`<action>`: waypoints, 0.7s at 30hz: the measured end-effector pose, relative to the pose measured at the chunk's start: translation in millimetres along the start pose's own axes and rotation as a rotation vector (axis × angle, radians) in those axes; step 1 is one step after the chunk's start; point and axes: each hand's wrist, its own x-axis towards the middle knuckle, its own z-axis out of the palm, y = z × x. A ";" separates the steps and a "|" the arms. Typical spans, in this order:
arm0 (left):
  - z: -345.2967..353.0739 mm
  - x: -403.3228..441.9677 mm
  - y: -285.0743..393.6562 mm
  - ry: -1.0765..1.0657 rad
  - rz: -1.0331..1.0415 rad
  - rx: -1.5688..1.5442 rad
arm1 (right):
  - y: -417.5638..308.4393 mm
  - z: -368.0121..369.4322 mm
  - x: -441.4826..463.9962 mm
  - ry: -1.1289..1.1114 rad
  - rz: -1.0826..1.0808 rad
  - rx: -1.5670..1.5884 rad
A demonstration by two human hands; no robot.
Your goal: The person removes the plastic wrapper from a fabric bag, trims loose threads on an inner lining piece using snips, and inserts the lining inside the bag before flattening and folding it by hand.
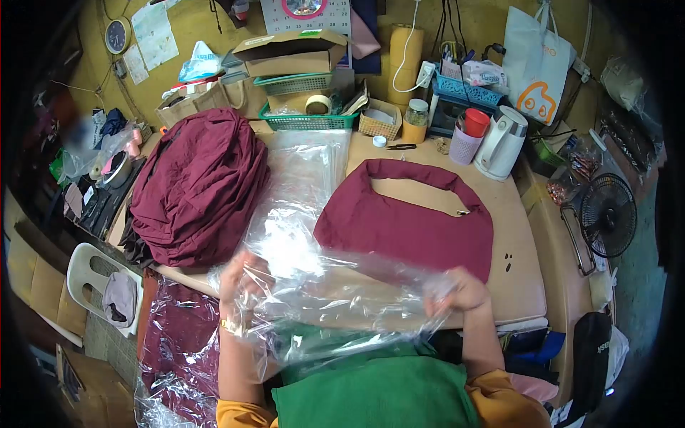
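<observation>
A clear plastic bag (342, 285) is stretched between my two hands, just above the table's near edge. My left hand (242, 274) is closed on its left end, seen partly through the film. At the other end, my right hand (458, 292) grips the plastic with curled fingers. Behind the film lies a maroon shoulder bag (414, 221), flat on the table with its strap looped away from me. A stack of clear plastic bags (307, 164) lies left of it. Further left rises a pile of maroon bags (200, 185).
At the back stand green baskets (307, 123), a cardboard box (292, 53), a glass jar (415, 118), a purple cup (465, 145) and a white kettle (502, 143). A black fan (608, 214) is at right. Plastic-wrapped maroon goods (178, 335) lie low left, near a white chair (89, 274).
</observation>
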 end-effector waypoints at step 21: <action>7.1 -3.0 1.0 0.091 0.227 0.260 | -12.1 -7.8 10.9 -0.019 -0.064 -0.206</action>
